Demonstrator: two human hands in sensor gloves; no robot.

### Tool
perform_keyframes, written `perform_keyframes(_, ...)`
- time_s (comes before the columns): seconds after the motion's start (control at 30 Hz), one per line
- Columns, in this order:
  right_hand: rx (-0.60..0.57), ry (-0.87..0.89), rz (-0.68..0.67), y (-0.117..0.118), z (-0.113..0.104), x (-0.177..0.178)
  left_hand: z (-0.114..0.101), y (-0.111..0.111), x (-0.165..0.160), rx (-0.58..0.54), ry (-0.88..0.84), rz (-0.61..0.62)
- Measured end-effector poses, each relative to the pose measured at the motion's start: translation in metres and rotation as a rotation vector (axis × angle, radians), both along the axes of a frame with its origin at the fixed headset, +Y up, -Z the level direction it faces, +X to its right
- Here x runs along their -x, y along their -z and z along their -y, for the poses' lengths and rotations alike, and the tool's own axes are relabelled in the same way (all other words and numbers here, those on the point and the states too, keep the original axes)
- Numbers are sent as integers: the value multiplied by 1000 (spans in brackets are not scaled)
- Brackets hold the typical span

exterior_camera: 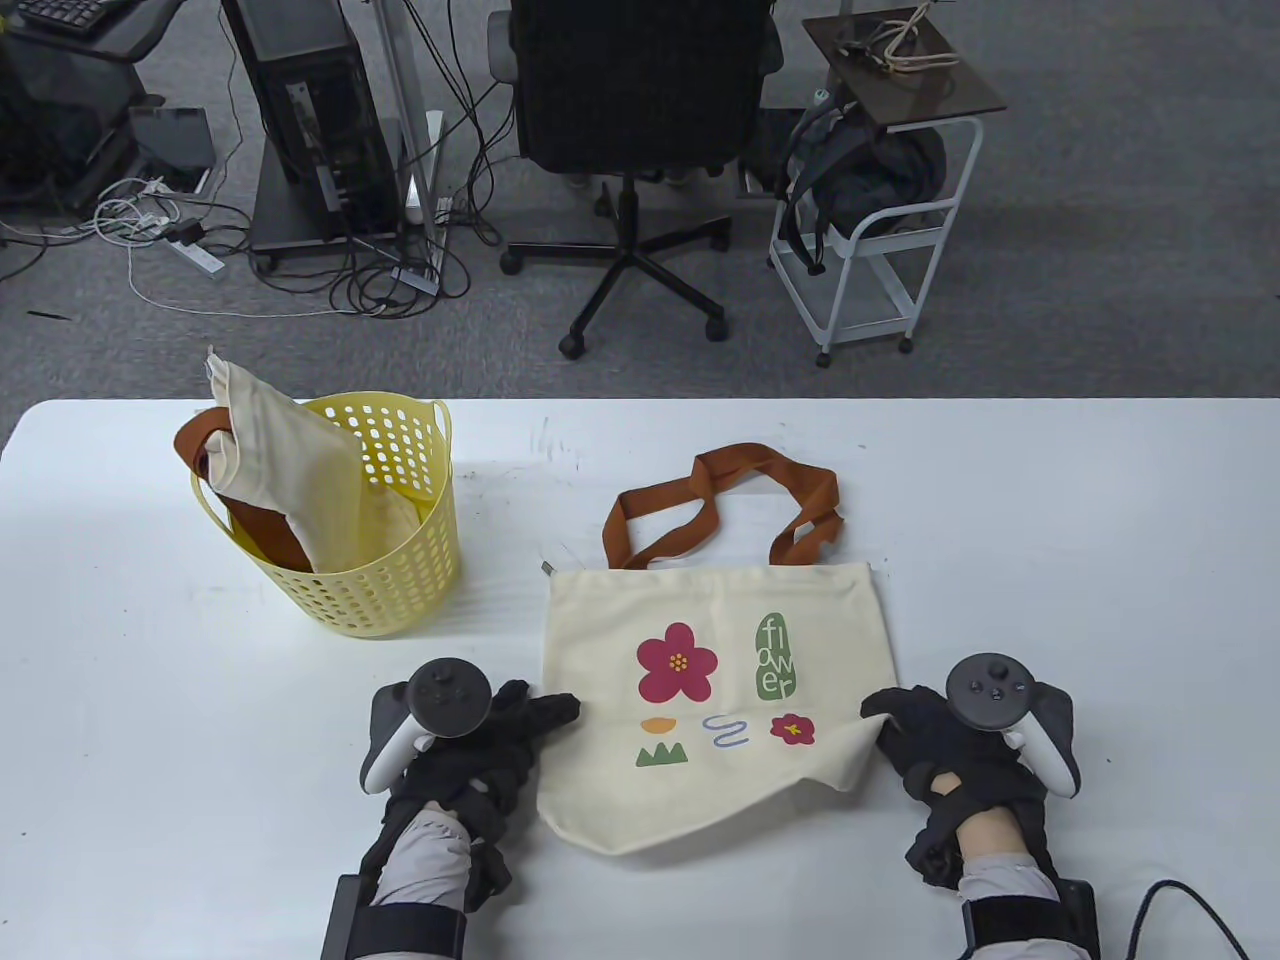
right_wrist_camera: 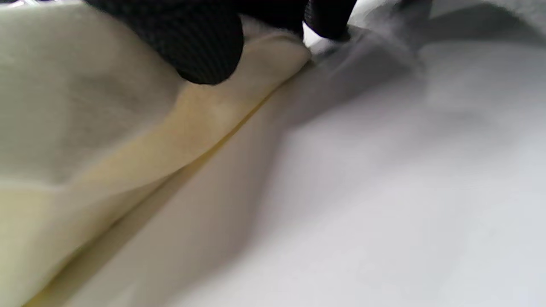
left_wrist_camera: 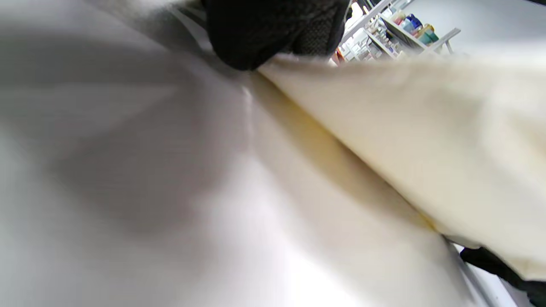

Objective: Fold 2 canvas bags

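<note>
A cream canvas bag (exterior_camera: 715, 690) with flower prints and brown handles (exterior_camera: 725, 505) lies flat on the white table (exterior_camera: 150, 700), handles pointing away. My left hand (exterior_camera: 520, 725) grips the bag's left edge; its fingers (left_wrist_camera: 264, 34) press on the cream cloth (left_wrist_camera: 405, 140) in the left wrist view. My right hand (exterior_camera: 900, 725) pinches the bag's right bottom corner, which is lifted and turned inward. In the right wrist view my fingertips (right_wrist_camera: 200, 51) hold the cloth's corner (right_wrist_camera: 273, 55). A second cream bag (exterior_camera: 290, 450) with brown straps stands stuffed in a yellow basket (exterior_camera: 395, 590).
The yellow perforated basket stands at the table's left, behind my left hand. Beyond the table's far edge are an office chair (exterior_camera: 630, 100), a white trolley (exterior_camera: 880, 240) and cables on the floor. A black cable (exterior_camera: 1180, 915) lies at the table's near right.
</note>
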State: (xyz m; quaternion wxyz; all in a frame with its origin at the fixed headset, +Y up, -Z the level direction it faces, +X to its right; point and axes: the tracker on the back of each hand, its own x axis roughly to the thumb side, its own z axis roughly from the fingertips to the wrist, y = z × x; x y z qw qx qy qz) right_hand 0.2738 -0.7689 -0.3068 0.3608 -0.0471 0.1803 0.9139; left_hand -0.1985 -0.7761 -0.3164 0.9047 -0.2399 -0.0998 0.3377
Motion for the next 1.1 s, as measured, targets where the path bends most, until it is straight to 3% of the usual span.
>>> perform_keyframes(0.17,-7,95,48,1,2,-4,1,0,1,8,-25,1)
perform_keyframes(0.37,9,107,52,2,4,-2,-1,-4,0,-98,-27,-193)
perform_keyframes(0.53,31,33,5,2,4,5,-5,-9,-8,-166,82,-262)
perform_keyframes(0.63,-17,-70,88,3,1,8,-9,-11,-16,-223,157,-304)
perform_keyframes(0.77,-45,-140,124,3,-3,14,-17,-16,-31,-332,336,-312)
perform_keyframes(1.1,-73,-429,153,5,-6,36,-20,-15,-59,-345,537,-180)
